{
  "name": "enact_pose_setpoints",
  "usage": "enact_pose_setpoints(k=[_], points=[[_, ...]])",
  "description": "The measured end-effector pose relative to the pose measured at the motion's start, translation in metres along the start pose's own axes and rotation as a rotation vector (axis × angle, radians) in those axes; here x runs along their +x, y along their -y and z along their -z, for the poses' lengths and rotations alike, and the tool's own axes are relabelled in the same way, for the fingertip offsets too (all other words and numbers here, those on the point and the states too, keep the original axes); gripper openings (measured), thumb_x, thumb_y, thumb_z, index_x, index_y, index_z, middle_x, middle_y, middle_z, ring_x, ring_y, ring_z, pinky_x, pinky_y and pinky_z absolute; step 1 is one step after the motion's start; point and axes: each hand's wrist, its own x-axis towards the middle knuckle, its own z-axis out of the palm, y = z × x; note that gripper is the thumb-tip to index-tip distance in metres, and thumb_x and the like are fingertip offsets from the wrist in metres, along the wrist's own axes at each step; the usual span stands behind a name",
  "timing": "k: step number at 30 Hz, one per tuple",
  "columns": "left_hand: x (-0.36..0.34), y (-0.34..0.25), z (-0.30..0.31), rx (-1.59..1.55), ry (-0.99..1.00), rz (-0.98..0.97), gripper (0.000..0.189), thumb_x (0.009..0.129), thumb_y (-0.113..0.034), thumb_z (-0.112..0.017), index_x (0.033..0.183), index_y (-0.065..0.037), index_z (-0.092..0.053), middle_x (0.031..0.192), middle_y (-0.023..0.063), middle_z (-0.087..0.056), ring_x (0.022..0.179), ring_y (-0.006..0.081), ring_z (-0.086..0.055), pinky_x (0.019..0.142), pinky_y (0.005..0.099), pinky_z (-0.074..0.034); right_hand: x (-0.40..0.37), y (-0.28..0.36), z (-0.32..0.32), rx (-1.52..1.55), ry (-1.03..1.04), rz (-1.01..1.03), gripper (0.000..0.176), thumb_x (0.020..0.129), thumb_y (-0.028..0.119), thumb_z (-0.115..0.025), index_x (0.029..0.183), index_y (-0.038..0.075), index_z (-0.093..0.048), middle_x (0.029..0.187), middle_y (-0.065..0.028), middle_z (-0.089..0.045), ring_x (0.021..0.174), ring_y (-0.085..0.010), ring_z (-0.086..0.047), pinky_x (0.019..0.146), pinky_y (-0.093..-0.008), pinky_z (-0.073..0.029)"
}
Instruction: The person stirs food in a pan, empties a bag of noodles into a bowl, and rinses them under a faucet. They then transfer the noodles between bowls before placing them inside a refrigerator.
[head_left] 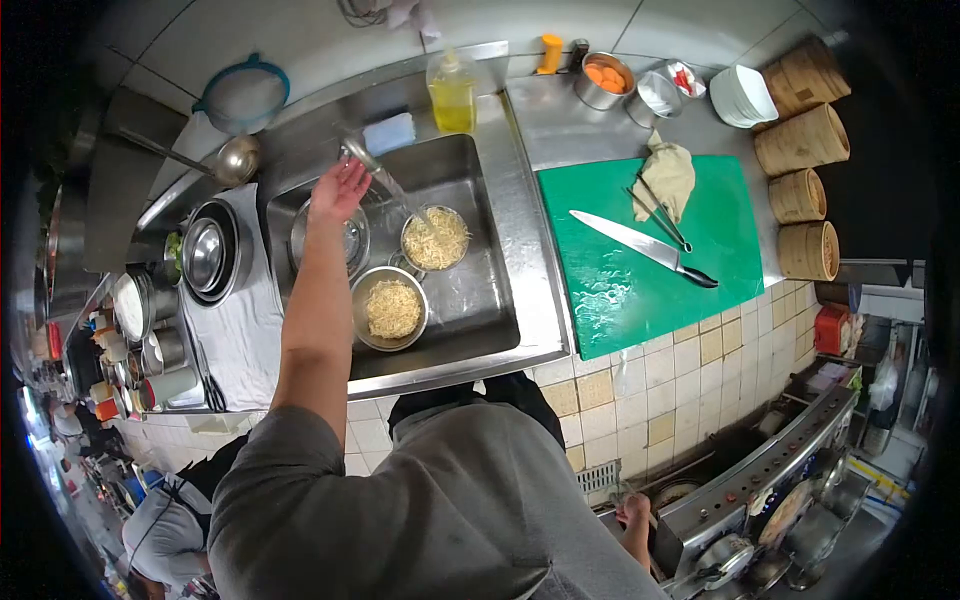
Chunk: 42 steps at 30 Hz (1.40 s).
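Observation:
My left hand [340,189] reaches over the sink [470,320], palm up with fingers apart, at the metal faucet [361,154]. Water runs from the spout into a metal strainer bowl [404,245] of pale, thin strands [436,237] that look like bean sprouts. Nearer me in the basin stands a metal bowl [357,322] with more such strands [393,308]. A round, shiny vessel [355,245] is partly hidden behind my left forearm. Low on the right, beside the stove, my right hand [633,510] has its fingers curled; what they hold cannot be made out.
On the right, a green cutting board [610,300] bears a knife [640,242], tongs [662,215] and a cloth [668,175]. Bamboo steamers [800,140] line the counter end. An oil-coloured bottle [453,95] stands behind the sink; nested bowls [208,255] sit left. Another person [165,535] is at lower left.

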Motion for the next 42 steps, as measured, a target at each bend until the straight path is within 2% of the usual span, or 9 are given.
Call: enact_pose_setpoints(k=[6,8,12,16,17,21,23,30,42], points=[[-0.005,0.019,-0.008,0.287,-0.16,-0.107,0.017,0.095,-0.015,-0.065,0.111,-0.009,-0.065,0.113,0.0097,-0.068,0.108,0.0281,-0.064,0.091,0.0514,-0.052,0.054,-0.017,0.002,0.181,0.13,0.178,0.023,0.099,0.018,-0.044,0.101,0.006,-0.064,0.072,-0.0116,-0.061,0.055,-0.025,-0.06,0.042,-0.0393,-0.049],[0.005,0.036,0.004,1.614,-0.426,-0.842,0.02,0.094,-0.022,-0.067,0.107,-0.007,-0.066,0.105,0.0121,-0.07,0.104,0.0315,-0.066,0.088,0.0487,-0.052,0.06,-0.007,0.015,0.066,0.135,0.345,0.022,0.099,0.018,-0.045,0.101,0.006,-0.063,0.071,-0.0107,-0.06,0.053,-0.0219,-0.057,0.041,-0.0373,-0.047],[-0.076,0.107,-0.009,1.322,-0.414,-0.963,0.024,0.089,-0.021,-0.072,0.1,-0.002,-0.065,0.089,0.0097,-0.07,0.08,0.0246,-0.066,0.075,0.0375,-0.053,0.003,0.076,0.032,0.578,0.187,0.218,0.011,0.097,0.014,-0.051,0.097,0.01,-0.062,0.071,-0.0046,-0.056,0.051,-0.0155,-0.052,0.042,-0.0318,-0.042],[-0.1,0.23,0.097,0.861,-0.273,0.238,0.03,0.094,-0.024,-0.068,0.115,-0.006,-0.06,0.101,0.0114,-0.066,0.084,0.0271,-0.067,0.068,0.0394,-0.057,-0.066,0.105,0.016,0.599,-0.01,0.246,0.009,0.097,0.009,-0.053,0.093,0.013,-0.06,0.07,-0.0004,-0.053,0.053,-0.0115,-0.049,0.044,-0.0276,-0.037],[-0.11,0.24,0.099,0.758,-0.341,0.369,0.038,0.094,-0.027,-0.068,0.122,-0.005,-0.056,0.108,0.0145,-0.065,0.086,0.031,-0.068,0.071,0.0421,-0.059,0.025,0.036,0.008,0.856,0.25,0.271,0.025,0.095,0.012,-0.057,0.119,0.012,-0.063,0.083,-0.0053,-0.062,0.052,-0.0176,-0.046,0.045,-0.0356,-0.038],[-0.093,0.263,0.135,0.35,-0.345,0.277,0.05,0.101,-0.027,-0.059,0.139,0.0,-0.044,0.13,0.0208,-0.053,0.106,0.0342,-0.064,0.088,0.0464,-0.058,-0.047,0.025,0.011,1.096,0.475,-0.076,0.025,0.097,0.017,-0.06,0.121,0.011,-0.062,0.089,-0.0067,-0.064,0.052,-0.0165,-0.045,0.047,-0.0351,-0.038],[-0.07,0.268,0.142,0.332,-0.336,0.267,0.047,0.1,-0.026,-0.06,0.137,-0.001,-0.045,0.128,0.0198,-0.055,0.105,0.0334,-0.064,0.088,0.0455,-0.058,-0.102,0.038,0.016,0.222,0.176,0.024,0.029,0.098,0.02,-0.061,0.125,0.011,-0.061,0.095,-0.0097,-0.066,0.055,-0.0196,-0.053,0.049,-0.0384,-0.045],[-0.023,0.274,0.156,0.347,-0.322,0.227,0.034,0.094,-0.015,-0.062,0.124,-0.004,-0.055,0.115,0.0143,-0.06,0.102,0.0287,-0.064,0.088,0.0459,-0.059,-0.142,0.023,0.041,0.258,-0.132,0.107,0.029,0.097,0.019,-0.062,0.124,0.008,-0.063,0.095,-0.0126,-0.069,0.064,-0.0232,-0.068,0.052,-0.0406,-0.056],[0.005,0.261,0.175,0.792,-0.49,0.054,0.016,0.09,-0.016,-0.069,0.083,-0.001,-0.068,0.07,0.01,-0.07,0.052,0.0208,-0.067,0.046,0.0337,-0.055,-0.111,-0.016,0.017,0.734,0.341,0.04,0.024,0.097,0.013,-0.059,0.119,0.005,-0.061,0.081,-0.004,-0.059,0.057,-0.0177,-0.056,0.047,-0.0333,-0.042]])
